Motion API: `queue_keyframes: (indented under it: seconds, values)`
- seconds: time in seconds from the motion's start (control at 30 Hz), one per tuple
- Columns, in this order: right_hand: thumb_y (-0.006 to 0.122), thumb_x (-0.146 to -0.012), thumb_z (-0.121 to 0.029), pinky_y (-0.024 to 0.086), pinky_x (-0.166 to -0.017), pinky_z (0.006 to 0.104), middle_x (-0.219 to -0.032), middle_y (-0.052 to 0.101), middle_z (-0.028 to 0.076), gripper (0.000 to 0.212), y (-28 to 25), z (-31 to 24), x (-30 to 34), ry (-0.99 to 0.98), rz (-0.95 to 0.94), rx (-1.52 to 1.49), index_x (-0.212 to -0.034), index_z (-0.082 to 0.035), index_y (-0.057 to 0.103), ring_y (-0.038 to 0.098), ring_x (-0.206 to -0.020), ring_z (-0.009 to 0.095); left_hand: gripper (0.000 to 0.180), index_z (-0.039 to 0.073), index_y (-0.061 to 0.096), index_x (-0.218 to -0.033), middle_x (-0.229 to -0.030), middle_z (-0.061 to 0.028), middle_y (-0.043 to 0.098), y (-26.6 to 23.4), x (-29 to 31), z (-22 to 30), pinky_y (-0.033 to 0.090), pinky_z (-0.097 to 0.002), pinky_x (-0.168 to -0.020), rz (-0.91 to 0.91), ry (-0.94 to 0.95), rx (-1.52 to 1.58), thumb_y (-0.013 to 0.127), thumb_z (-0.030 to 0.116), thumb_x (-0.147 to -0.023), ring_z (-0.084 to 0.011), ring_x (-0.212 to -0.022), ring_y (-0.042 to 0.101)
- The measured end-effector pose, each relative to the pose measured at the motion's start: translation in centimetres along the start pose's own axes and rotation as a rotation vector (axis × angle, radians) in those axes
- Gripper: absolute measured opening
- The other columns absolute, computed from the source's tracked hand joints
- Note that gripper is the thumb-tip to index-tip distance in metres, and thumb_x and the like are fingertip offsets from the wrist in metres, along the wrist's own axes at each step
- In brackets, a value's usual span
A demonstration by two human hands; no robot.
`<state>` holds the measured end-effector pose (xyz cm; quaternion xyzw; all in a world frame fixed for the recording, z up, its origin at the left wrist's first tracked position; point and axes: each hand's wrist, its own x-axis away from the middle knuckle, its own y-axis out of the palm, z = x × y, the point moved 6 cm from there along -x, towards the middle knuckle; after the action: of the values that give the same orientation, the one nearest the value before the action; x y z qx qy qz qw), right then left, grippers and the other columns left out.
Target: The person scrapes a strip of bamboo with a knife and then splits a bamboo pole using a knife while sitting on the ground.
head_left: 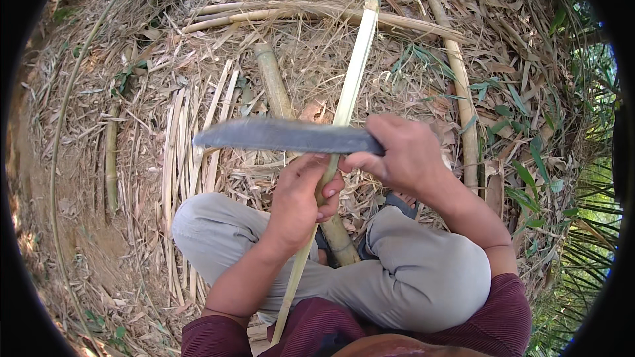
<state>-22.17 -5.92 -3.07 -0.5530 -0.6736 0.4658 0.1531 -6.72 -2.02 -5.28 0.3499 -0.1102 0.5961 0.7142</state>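
Note:
A long pale-green bamboo strip (354, 66) runs from my lap up and away, tilted slightly to the right. My left hand (304, 195) is wrapped round it at about its middle. In my right hand (403, 149) is a machete (284, 136) with a broad dark blade, pointing left and lying across the strip just above my left hand. The blade is slightly blurred, and its handle is hidden in my fist. Whether the edge touches the strip I cannot tell.
Split bamboo strips (178, 178) lie in a bundle left of my knee. A thick bamboo pole (272, 79) runs under the strip toward my feet. Farther off lie long bamboo pieces (264, 16), and a pole (458, 73) on the right. Dry leaves and shavings cover the ground.

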Motion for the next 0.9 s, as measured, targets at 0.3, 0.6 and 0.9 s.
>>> queue_keyframes:
  seconds: [0.3, 0.6, 0.9]
  values:
    - [0.062, -0.077, -0.073, 0.050, -0.047, 0.0406, -0.065, 0.060, 0.012, 0.070, 2.6, -1.8, 0.3, -0.078, -0.101, -0.004, -0.071, -0.004, 0.056, 0.065, -0.058, 0.031, 0.017, 0.000, 0.060, -0.101, -0.068, -0.0032, 0.051, -2.0, 0.4, -1.5, 0.032, -0.0284, -0.049, 0.229, 0.560, -0.721, 0.049, 0.013, -0.098, -0.0119, -0.054, 0.045]
    - [0.061, -0.069, -0.080, 0.049, -0.048, 0.0398, -0.063, 0.054, 0.009, 0.075, 3.0, 0.3, 0.8, -0.159, 0.058, 0.058, -0.067, -0.005, 0.050, 0.061, -0.055, 0.029, 0.016, -0.001, 0.062, -0.088, -0.064, 0.0000, 0.052, -0.9, 0.3, -1.6, 0.035, -0.0249, -0.047, 0.232, 0.493, -0.754, 0.050, 0.008, -0.096, -0.0058, -0.052, 0.046]
    - [0.059, -0.068, -0.082, 0.047, -0.046, 0.0388, -0.062, 0.052, 0.008, 0.075, 3.2, 2.1, 0.8, -0.171, 0.133, 0.107, -0.068, -0.007, 0.052, 0.059, -0.053, 0.028, 0.025, -0.001, 0.061, -0.088, -0.066, 0.0023, 0.054, -0.3, -0.5, -1.1, 0.033, -0.0226, -0.047, 0.194, 0.456, -0.625, 0.050, 0.015, -0.103, -0.0022, -0.053, 0.044]
